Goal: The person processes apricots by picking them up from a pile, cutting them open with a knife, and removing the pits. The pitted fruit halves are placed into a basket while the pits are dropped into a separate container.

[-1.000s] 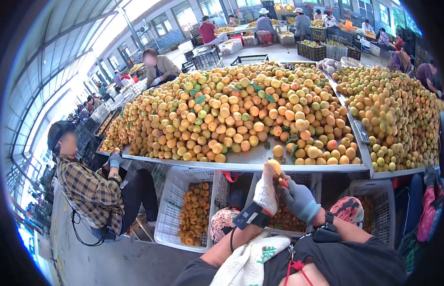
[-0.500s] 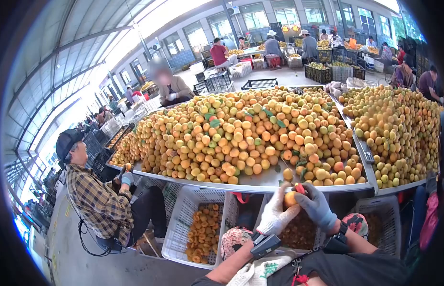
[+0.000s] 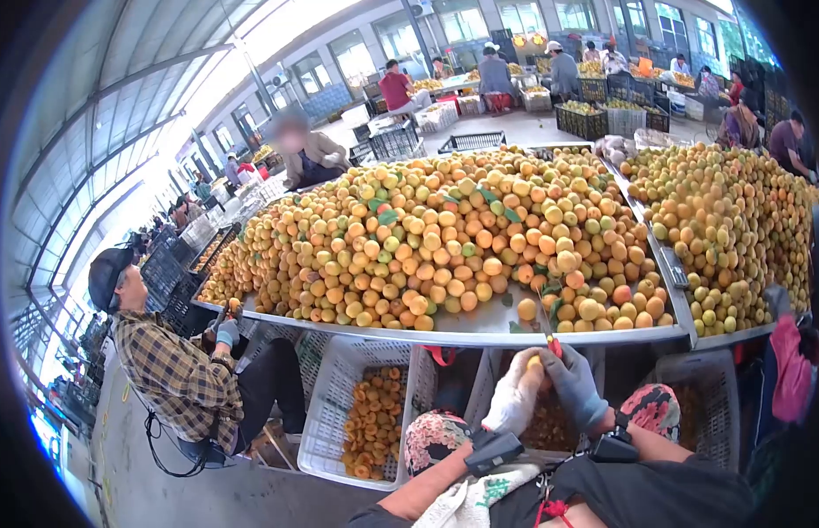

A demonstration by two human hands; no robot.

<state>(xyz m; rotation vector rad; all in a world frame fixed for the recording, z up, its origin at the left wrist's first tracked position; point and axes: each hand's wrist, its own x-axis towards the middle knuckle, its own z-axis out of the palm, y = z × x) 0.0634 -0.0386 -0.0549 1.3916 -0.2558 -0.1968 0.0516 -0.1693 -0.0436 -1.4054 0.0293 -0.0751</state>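
Observation:
My left hand (image 3: 515, 392), in a white knit glove, is closed around an apricot (image 3: 535, 363), mostly hidden by the fingers. Pressed against it, my right hand (image 3: 578, 387) in a grey-coated glove grips a small knife (image 3: 554, 343) with a red and yellow handle. Its thin blade seems to point up toward the table. Both hands are just off the near edge of a metal table (image 3: 480, 334) heaped with whole apricots (image 3: 409, 238). Below them stands a crate (image 3: 484, 387) with fruit pieces in it, partly covered by my hands.
A white crate (image 3: 317, 422) of halved apricots stands to the left, beside a seated person in a plaid shirt (image 3: 176, 370). Across the heap sits another person (image 3: 308, 154). On the right, a pink sleeve (image 3: 789, 378) and a gloved hand (image 3: 778, 301) are near the table edge.
My hands have come down slightly and closer together, and my left fingers now cover most of the apricot. The knife blade shows above the hands. The view has shifted slightly.

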